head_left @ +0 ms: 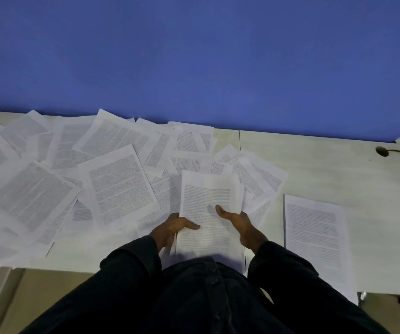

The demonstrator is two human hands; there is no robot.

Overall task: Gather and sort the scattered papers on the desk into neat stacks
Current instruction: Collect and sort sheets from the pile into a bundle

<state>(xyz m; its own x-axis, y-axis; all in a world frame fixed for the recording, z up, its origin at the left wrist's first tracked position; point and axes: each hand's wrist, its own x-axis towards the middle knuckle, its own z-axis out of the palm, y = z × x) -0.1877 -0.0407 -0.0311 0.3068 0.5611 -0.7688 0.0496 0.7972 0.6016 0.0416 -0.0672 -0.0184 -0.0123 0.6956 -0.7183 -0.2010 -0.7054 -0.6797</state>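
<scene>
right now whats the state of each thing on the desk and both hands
held sheets: lifted off the desk, gripped at their near end by both hands
left hand: holds the sheets' left edge, thumb on top
right hand: holds the right edge, thumb on top
scattered papers: loose, overlapping, unsorted
neat stack: flat, squared, apart on the right
cable hole: cable runs out of it

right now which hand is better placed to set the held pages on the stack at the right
Right. Both hands hold the held pages, but the right hand is on the side nearer the neat stack at the desk's right, while the left hand sits toward the scattered papers.
</scene>
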